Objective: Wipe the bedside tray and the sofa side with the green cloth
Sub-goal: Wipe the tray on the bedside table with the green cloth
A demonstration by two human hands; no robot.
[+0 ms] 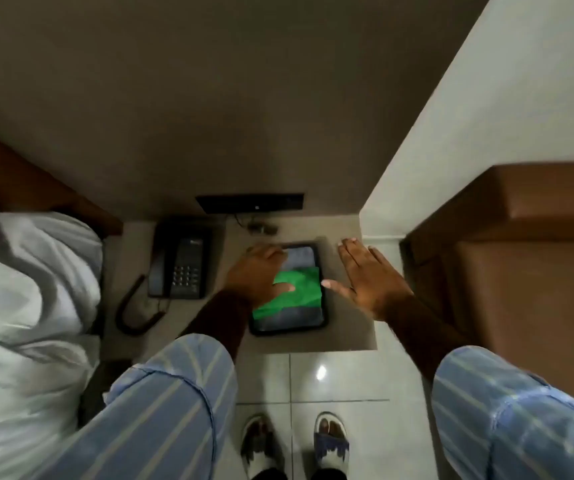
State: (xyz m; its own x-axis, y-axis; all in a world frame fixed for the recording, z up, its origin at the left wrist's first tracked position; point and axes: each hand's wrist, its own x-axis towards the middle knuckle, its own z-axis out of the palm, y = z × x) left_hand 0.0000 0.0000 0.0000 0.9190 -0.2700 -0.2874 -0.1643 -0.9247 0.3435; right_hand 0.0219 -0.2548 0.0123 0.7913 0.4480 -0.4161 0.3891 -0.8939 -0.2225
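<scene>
A dark rectangular tray (323, 322) lies on the bedside table (347, 334). A green cloth (299, 289) is spread flat inside the tray. My left hand (257, 275) rests on the tray's left side, its thumb lying on the cloth and its fingers curled over the tray's far left corner. My right hand (372, 275) lies flat with fingers apart on the table just right of the tray, thumb tip at the tray's right rim. The brown sofa side (507, 244) stands to the right of the table.
A black telephone (179, 268) with a coiled cord sits left of the tray. A dark panel (249, 202) is on the wall behind. A bed with white linen (25, 306) is on the left. My feet in sandals (296, 441) stand on pale floor tiles.
</scene>
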